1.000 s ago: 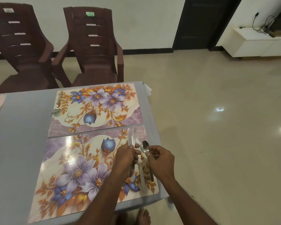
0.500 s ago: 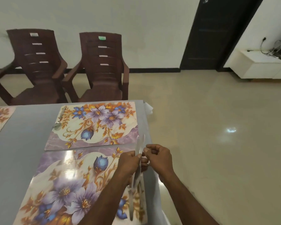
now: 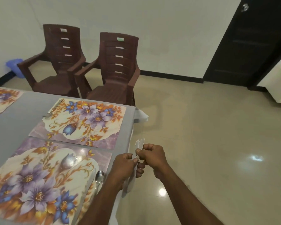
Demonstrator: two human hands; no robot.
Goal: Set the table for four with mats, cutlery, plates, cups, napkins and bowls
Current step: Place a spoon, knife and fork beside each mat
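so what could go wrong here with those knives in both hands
1. The left hand and right hand hold the two knives beyond the table edge, above the tiled floor; a slip while they are pulled apart would likely drop one there.
2. The spoon lies near the right edge of the nearest placemat, close to the left forearm, which might nudge it askew.

You are standing in a home dining room: a table under a grey cloth carries glossy floral placemats, two brown moulded plastic armchairs sit against a plain white wall, and glossy beige floor tiles run to a dark wooden door.
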